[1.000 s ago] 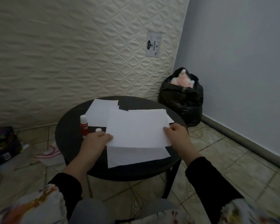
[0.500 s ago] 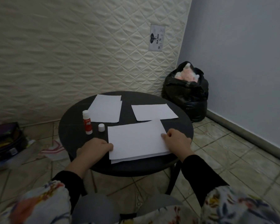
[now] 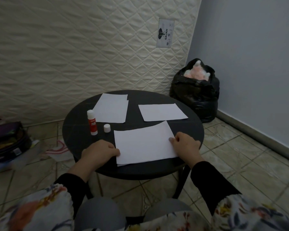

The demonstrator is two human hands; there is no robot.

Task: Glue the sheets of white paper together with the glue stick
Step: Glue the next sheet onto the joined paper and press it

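Between the hands: stacked white sheets (image 3: 144,144) flat on round black table (image 3: 77,114), a lower sheet's edge peeking out | left hand (image 3: 99,153) curled, fingertips on the stack's left corner | right hand (image 3: 185,145) curled, pressing its right edge | beyond left hand: glue stick (image 3: 92,122) upright, uncapped, cap (image 3: 107,128) beside it | farther: two more paper piles (image 3: 112,110)

Both my forearms reach forward in black sleeves. My left hand (image 3: 99,153) rests knuckles up, fingers curled, fingertips pressing down at the right. My right hand (image 3: 185,145) lies palm down, fingers bent, thumb tucked inward.
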